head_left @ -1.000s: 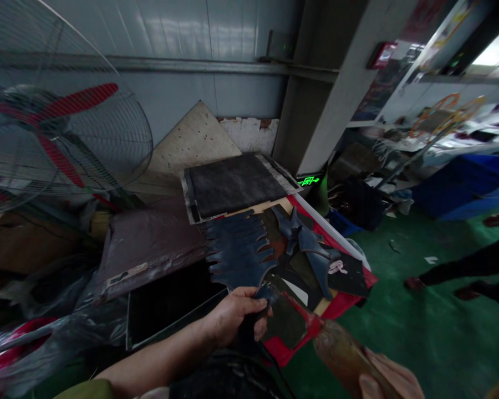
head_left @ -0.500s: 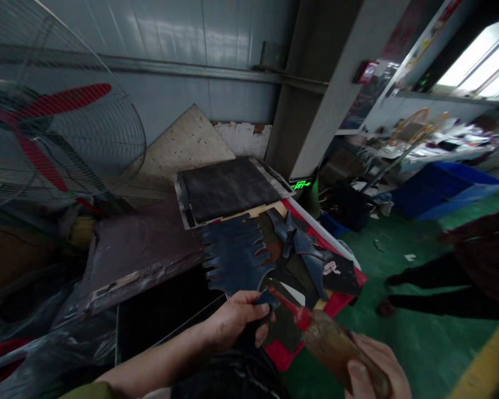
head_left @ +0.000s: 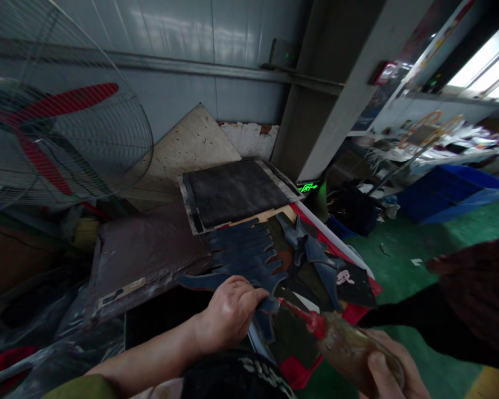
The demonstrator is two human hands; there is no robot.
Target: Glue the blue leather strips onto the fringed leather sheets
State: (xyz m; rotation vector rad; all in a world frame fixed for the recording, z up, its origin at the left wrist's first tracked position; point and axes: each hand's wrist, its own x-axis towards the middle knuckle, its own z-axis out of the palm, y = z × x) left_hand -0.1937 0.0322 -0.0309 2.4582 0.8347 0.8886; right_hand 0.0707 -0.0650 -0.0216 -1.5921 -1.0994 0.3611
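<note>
My left hand (head_left: 233,310) is closed, its back turned up, on a dark blue leather-like piece (head_left: 270,305). One edge of that piece sticks out past my thumb and fingers. In my right hand (head_left: 393,363) is a brownish glue bottle (head_left: 345,346), tilted with its red nozzle (head_left: 305,317) pointing at the piece. The nozzle tip lies close to the edge; I cannot tell whether they touch. Beyond my left hand, several similar blue cut pieces (head_left: 243,249) lie overlapped in a row. More blue pieces (head_left: 316,249) sit loosely to their right.
A black board (head_left: 237,191) lies behind the pieces, and a brown wrapped slab (head_left: 145,249) to the left. At far left stands a caged fan (head_left: 66,91) with red blades. A person (head_left: 474,293) stands on the right, near a blue bin (head_left: 453,194).
My left hand has rolled over, bringing its back up and turning the blue piece. A pointed blue end now shows left of the hand. The bottle and nozzle have stayed near the piece.
</note>
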